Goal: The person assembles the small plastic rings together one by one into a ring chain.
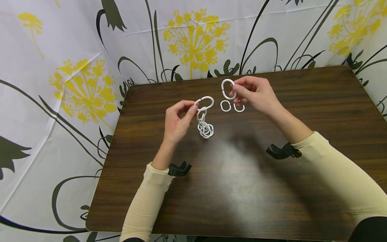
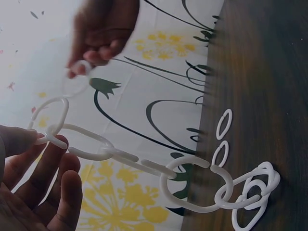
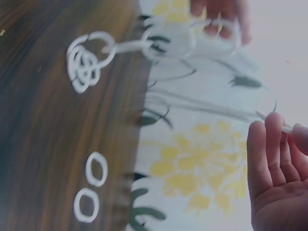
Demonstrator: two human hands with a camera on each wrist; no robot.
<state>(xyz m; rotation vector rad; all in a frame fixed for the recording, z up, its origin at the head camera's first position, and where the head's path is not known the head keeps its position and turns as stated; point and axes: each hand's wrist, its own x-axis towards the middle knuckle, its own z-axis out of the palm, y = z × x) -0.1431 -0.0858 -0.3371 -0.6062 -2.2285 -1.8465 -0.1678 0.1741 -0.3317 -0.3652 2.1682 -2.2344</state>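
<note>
My left hand (image 1: 177,121) pinches the end link of a chain of white plastic C-shaped links (image 1: 208,97) between thumb and fingers. From there the chain hangs down, its lower links heaped on the table (image 1: 205,130). Farther right, my right hand (image 1: 257,93) pinches a single white link (image 1: 227,80) above the tabletop, apart from the chain. In the left wrist view the raised part of the chain (image 2: 195,209) stretches toward the heap; the right hand's link looks blurred there. My right fingertips hide most of that link in the right wrist view.
Two loose white links (image 1: 221,106) lie side by side on the dark wood-grain table (image 1: 181,201), below the right hand. A white cloth with yellow flowers (image 1: 193,40) hangs behind the table's far edge. Each wrist bears a black camera mount (image 1: 179,169).
</note>
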